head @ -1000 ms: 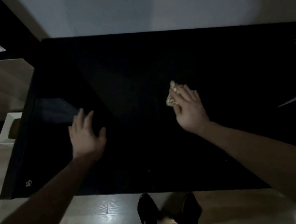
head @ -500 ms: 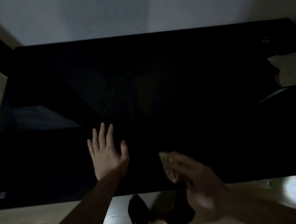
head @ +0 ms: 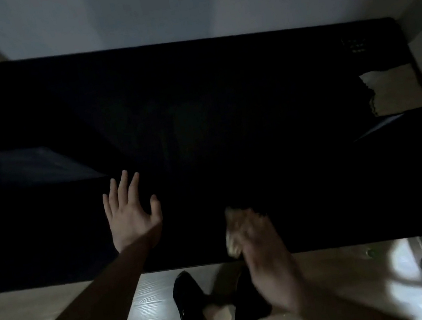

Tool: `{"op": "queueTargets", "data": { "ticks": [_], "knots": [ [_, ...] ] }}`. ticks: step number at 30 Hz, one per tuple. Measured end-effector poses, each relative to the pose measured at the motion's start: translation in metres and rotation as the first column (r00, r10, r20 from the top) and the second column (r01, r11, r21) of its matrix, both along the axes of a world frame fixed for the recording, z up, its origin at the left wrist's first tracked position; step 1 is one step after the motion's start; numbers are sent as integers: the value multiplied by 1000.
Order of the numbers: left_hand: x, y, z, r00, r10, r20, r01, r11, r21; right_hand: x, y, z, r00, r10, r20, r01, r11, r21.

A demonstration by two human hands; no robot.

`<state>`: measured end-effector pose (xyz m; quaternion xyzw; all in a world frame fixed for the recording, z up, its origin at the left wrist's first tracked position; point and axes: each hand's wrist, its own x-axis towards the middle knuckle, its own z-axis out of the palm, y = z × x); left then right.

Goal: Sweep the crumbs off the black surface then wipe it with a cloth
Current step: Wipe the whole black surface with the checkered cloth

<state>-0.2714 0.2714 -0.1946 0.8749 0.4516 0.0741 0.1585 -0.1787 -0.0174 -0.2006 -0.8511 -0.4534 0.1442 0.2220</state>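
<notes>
The black surface (head: pixel 210 110) is a wide dark table top filling the middle of the view. My left hand (head: pixel 130 214) rests flat on it, left of centre, fingers spread. At the near edge, blurred by motion, my right hand (head: pixel 263 251) presses a small yellowish cloth (head: pixel 234 235) onto the top. Only the cloth's left part shows from under the fingers. The dim light hides any crumbs.
A pale torn patch (head: pixel 398 91) lies near the table's right edge. A wall stands behind the far edge. My two dark shoes (head: pixel 190 298) are on the light wooden floor below the near edge. Blurred items sit on the floor at the bottom right.
My right hand has dragged the cloth from the middle of the surface back to the near edge. The view has shifted right; my left hand stays flat on the top.
</notes>
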Motion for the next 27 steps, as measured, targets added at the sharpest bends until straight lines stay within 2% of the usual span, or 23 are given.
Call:
{"op": "queueTargets", "data": {
  "ticks": [3, 4, 6, 8, 10, 12, 14, 18, 21, 24, 27],
  "knots": [
    [1, 0, 2, 1000, 4, 0, -4, 1000, -6, -57, -15, 11, 970, 192, -148, -184, 981, 64],
    [0, 0, 2, 1000, 6, -1, -6, 1000, -8, -62, -14, 19, 957, 205, -206, -190, 978, 92],
    [0, 0, 2, 1000, 8, 0, -8, 1000, -2, -54, 0, 34, 930, 146, -338, -102, 984, 143],
    [0, 1, 1, 1000, 7, 6, -7, 1000, 5, -25, 28, 49, 918, 125, -376, -40, 973, 227],
    [0, 2, -1, 1000, 4, 6, -4, 1000, 9, 21, 65, 58, 933, 84, -349, 28, 952, 304],
    [-1, 2, -1, 1000, 3, 9, -3, 1000, 5, 75, 106, 57, 959, -13, -284, 105, 945, 311],
    [0, 2, -2, 1000, 4, 16, -5, 1000, 3, 124, 147, 53, 973, -72, -218, 125, 963, 239],
    [0, 2, -2, 1000, 8, 24, -8, 1000, -4, 191, 213, 36, 987, -126, -98, 126, 992, -11],
    [0, 3, -2, 1000, 6, 22, -6, 1000, -4, 198, 234, 21, 997, -69, 17, 71, 987, -147],
    [1, 3, -2, 1000, 7, 20, -7, 1000, -6, 165, 218, 7, 994, 82, 73, -75, 993, -94],
    [0, 4, -2, 1000, 4, 17, -4, 1000, -8, 122, 174, 3, 964, 263, 43, -260, 964, -59]
  ]
}}
